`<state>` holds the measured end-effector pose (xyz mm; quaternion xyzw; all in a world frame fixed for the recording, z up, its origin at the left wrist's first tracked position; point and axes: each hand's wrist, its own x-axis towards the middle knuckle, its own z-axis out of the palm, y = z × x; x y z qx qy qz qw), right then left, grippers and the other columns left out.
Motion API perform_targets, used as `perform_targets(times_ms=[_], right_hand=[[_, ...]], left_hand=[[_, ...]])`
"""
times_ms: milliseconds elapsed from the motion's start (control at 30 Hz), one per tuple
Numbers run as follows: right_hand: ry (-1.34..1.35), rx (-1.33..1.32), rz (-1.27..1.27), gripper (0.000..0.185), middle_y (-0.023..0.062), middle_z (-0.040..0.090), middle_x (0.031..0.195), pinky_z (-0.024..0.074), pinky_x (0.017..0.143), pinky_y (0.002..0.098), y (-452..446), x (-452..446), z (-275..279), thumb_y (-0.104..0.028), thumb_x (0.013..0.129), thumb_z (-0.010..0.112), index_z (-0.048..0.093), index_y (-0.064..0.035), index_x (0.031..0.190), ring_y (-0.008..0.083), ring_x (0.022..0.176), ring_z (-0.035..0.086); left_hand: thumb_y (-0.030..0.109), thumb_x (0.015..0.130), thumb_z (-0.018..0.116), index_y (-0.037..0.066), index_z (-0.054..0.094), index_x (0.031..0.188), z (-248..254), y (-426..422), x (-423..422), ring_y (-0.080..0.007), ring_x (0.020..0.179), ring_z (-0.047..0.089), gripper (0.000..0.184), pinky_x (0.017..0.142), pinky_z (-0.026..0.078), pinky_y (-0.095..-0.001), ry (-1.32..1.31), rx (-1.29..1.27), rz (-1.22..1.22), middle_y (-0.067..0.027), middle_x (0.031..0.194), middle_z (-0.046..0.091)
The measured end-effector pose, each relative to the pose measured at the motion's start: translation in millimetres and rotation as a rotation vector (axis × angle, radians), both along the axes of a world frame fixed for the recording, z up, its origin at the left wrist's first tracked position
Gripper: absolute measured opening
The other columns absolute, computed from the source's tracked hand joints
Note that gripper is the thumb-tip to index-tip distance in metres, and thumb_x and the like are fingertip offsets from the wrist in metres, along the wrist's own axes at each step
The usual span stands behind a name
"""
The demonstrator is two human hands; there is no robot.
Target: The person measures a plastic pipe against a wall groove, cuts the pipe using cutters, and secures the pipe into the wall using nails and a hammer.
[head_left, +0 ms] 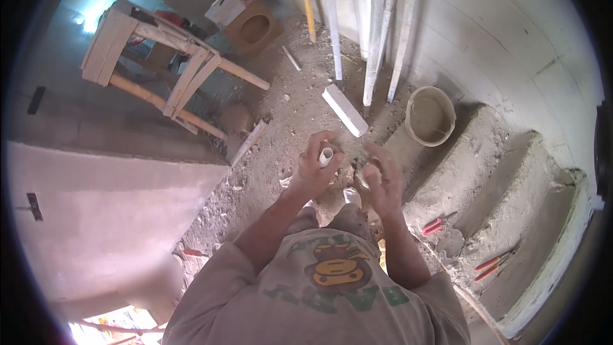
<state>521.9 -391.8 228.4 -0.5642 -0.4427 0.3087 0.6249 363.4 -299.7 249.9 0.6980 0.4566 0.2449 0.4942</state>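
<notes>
A short white plastic pipe is gripped in my left hand, its round hollow end facing up towards me. Close beside it, my right hand is raised with fingers bent and apart, slightly blurred by motion. I make out nothing held in it. Both hands are in front of my body, above the dusty floor. Past them on the ground lies a long white block.
Poles and boards lean on the far wall, near a bucket. To the right, rough steps carry red-handled pliers and another red-handled tool. A wooden trestle and a box stand far left.
</notes>
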Motion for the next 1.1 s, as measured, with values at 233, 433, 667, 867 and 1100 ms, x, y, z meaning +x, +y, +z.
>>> perform_targets(times_ms=[233, 433, 667, 867, 1100], right_hand=[[-0.330, 0.197, 0.345, 0.030, 0.0163, 0.062, 0.105, 0.0472, 0.083, 0.0419, 56, -54, 31, -0.016, 0.084, 0.067, 0.062, 0.0013, 0.108, 0.0322, 0.097, 0.058], [-0.289, 0.198, 0.504, 0.024, 0.0140, 0.063, 0.099, 0.0476, 0.075, 0.0390, 81, -102, 56, -0.014, 0.084, 0.068, 0.062, 0.0001, 0.102, 0.0285, 0.090, 0.058], [-0.352, 0.415, 0.651, 0.022, 0.0124, 0.064, 0.091, 0.0476, 0.069, 0.0380, 115, -167, 66, -0.014, 0.085, 0.067, 0.062, 0.0002, 0.101, 0.0275, 0.080, 0.059], [-0.409, 0.563, 0.834, 0.020, 0.0113, 0.064, 0.089, 0.0462, 0.067, 0.0373, 129, -259, 104, -0.016, 0.087, 0.065, 0.062, 0.0004, 0.099, 0.0271, 0.078, 0.058], [-0.401, 0.781, 0.940, 0.017, 0.0097, 0.061, 0.080, 0.0467, 0.061, 0.0355, 122, -391, 140, -0.014, 0.081, 0.068, 0.060, -0.0012, 0.089, 0.0260, 0.069, 0.059]], left_hand=[[0.006, 0.081, 0.069, 0.010, 0.038, 0.136, 14, -5, -38, -0.0207, 0.088, 0.064, 0.063, 0.077, 0.051, -0.0328, -0.060, 0.210, 0.066, -0.0095, 0.094, 0.064], [0.006, 0.078, 0.069, 0.004, 0.037, 0.136, 22, -1, -78, -0.0220, 0.091, 0.065, 0.066, 0.079, 0.051, -0.0330, -0.178, 0.230, 0.233, -0.0129, 0.100, 0.063], [0.008, 0.079, 0.067, 0.001, 0.024, 0.148, 43, -13, -158, -0.0255, 0.121, 0.051, 0.081, 0.101, 0.040, -0.0383, -0.379, 0.164, 0.212, -0.0164, 0.128, 0.052], [0.022, 0.082, 0.067, 0.001, 0.014, 0.152, 85, -37, -253, -0.0277, 0.137, 0.034, 0.090, 0.113, 0.026, -0.0395, -0.533, 0.060, 0.316, -0.0184, 0.148, 0.033], [0.057, 0.093, 0.046, -0.004, 0.037, 0.142, 119, -44, -347, -0.0292, 0.132, 0.042, 0.079, 0.112, 0.027, -0.0399, -0.769, 0.245, 0.655, -0.0217, 0.139, 0.046]])
